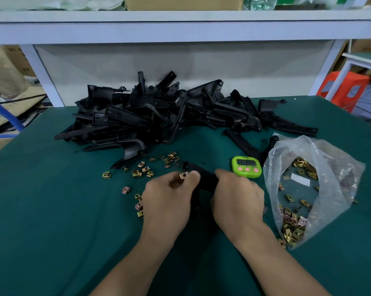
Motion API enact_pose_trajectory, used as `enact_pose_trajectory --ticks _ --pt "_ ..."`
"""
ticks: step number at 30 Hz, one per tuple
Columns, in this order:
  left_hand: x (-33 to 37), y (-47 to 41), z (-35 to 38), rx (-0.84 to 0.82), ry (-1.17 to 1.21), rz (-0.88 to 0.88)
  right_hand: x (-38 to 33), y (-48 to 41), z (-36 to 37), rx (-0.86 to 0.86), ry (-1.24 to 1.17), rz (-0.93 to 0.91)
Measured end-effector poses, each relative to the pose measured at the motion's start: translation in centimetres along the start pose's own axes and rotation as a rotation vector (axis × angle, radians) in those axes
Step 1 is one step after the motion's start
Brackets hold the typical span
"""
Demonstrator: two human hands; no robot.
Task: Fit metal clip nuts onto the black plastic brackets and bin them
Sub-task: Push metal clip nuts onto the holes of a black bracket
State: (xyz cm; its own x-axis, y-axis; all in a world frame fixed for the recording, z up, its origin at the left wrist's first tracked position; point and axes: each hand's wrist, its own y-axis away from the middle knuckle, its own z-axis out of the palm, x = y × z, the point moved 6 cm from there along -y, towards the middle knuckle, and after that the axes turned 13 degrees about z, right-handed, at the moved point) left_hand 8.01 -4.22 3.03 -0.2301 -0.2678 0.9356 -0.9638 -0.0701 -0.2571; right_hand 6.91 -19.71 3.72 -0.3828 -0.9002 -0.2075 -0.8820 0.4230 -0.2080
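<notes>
My left hand (168,197) pinches a brass-coloured metal clip nut (183,175) between thumb and fingers. My right hand (238,197) grips a black plastic bracket (203,178) lying between both hands, its round end (187,166) pointing up-left. The nut sits just beside the bracket's left edge. Several loose clip nuts (142,170) are scattered on the green table mat (52,210) to the left of my hands. A big pile of black brackets (169,112) lies farther back.
A clear plastic bag (321,167) holding several clip nuts lies open at the right. A green digital timer (246,166) stands just beyond my right hand. A white shelf frame (180,28) backs the table. An orange stool (344,88) stands at the far right.
</notes>
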Motion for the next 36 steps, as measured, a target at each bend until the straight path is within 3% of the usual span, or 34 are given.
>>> enact_pose_trajectory --ticks 5,9,13,21,29,34,36 --pt "0.5 1.0 1.0 -0.015 -0.145 0.052 0.0 -0.1 0.0 0.006 -0.07 0.004" --pt "0.8 1.1 0.1 0.049 -0.493 0.089 -0.2 -0.2 -0.2 0.032 -0.059 -0.012" --pt "0.7 0.9 0.0 0.038 -0.578 0.126 -0.6 -0.1 -0.3 0.059 -0.02 -0.045" --pt "0.8 1.2 1.0 -0.076 -0.574 0.236 -0.2 -0.2 0.0 0.026 0.012 -0.07" --pt "0.3 0.8 0.8 -0.081 -0.5 0.241 0.0 -0.2 0.1 0.014 0.028 -0.089" --pt "1.6 0.3 0.2 -0.168 -0.31 0.325 0.4 -0.7 0.8 -0.055 -0.108 -0.041" --pt "2.0 -1.1 -1.6 -0.112 -0.302 0.328 0.7 -0.8 0.7 -0.041 -0.161 -0.014"
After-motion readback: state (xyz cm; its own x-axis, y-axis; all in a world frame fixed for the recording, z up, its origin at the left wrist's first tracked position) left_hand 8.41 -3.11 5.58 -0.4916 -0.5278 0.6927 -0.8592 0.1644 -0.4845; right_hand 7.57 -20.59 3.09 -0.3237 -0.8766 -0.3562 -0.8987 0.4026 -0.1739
